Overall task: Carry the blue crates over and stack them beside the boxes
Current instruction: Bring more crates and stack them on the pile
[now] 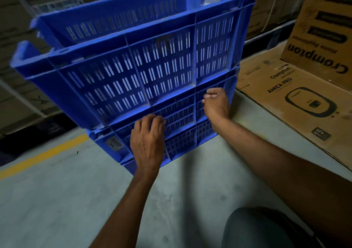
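1. The left hand (147,142) lies with its fingers (152,121) spread and lightly curled against the slotted side of the lower blue crate (182,133), just under the bottom edge of the crate above; they hold nothing.
2. The right hand (216,104) sits further right on the same wall, its fingers (210,95) curled narrow at the seam between the two crates; whether they hook a slot or only touch it cannot be told.
3. The upper blue crate (133,72) rests on the lower one, tilted and shifted to the left, so that its left end overhangs.
4. The lower crate stands on the grey floor (76,200), which bears a yellow line (43,152) to the left.
5. Just to the right of the stack lie cardboard boxes (295,95) printed "Crompton"; one flat on the floor, another (323,28) upright behind it.
6. More cartons on racking (22,87) stand behind the crates.
7. A knee in grey cloth (257,228) shows at the lower right.
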Action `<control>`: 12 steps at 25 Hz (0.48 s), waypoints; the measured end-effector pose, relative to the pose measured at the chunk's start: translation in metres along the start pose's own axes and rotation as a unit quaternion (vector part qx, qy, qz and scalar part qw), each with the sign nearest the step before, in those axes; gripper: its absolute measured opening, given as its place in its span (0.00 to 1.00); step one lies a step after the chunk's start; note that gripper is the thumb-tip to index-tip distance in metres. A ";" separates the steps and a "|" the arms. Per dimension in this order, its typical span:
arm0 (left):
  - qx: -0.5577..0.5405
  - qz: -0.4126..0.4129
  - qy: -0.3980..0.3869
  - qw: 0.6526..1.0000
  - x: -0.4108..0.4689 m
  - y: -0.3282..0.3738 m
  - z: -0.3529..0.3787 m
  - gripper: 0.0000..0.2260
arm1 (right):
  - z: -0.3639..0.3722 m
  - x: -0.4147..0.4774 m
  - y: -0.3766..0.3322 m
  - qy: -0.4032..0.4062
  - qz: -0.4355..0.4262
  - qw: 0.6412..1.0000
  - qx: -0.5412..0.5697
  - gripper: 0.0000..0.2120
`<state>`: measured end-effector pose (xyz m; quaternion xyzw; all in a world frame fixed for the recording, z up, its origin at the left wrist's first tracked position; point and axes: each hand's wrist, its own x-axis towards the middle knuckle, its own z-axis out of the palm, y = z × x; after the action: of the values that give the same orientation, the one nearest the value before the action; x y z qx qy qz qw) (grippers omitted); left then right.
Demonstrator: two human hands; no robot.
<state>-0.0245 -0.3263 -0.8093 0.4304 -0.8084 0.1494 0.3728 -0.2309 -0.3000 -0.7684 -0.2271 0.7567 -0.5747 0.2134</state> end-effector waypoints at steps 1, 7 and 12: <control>0.013 -0.033 -0.031 0.999 -0.016 -0.013 0.004 0.07 | -0.001 0.001 0.012 -0.029 -0.020 0.998 -0.057 0.12; 0.053 0.012 -0.101 0.993 -0.068 -0.049 0.028 0.18 | 0.013 -0.009 0.066 -0.032 -0.141 0.970 -0.197 0.16; 0.077 0.009 -0.065 0.995 -0.070 -0.048 0.040 0.22 | 0.048 -0.014 0.111 -0.039 0.125 0.988 -0.082 0.12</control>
<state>0.0194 -0.3357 -0.8919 0.4597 -0.8207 0.1859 0.2838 -0.2023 -0.3025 -0.8864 -0.1696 0.8148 -0.4705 0.2932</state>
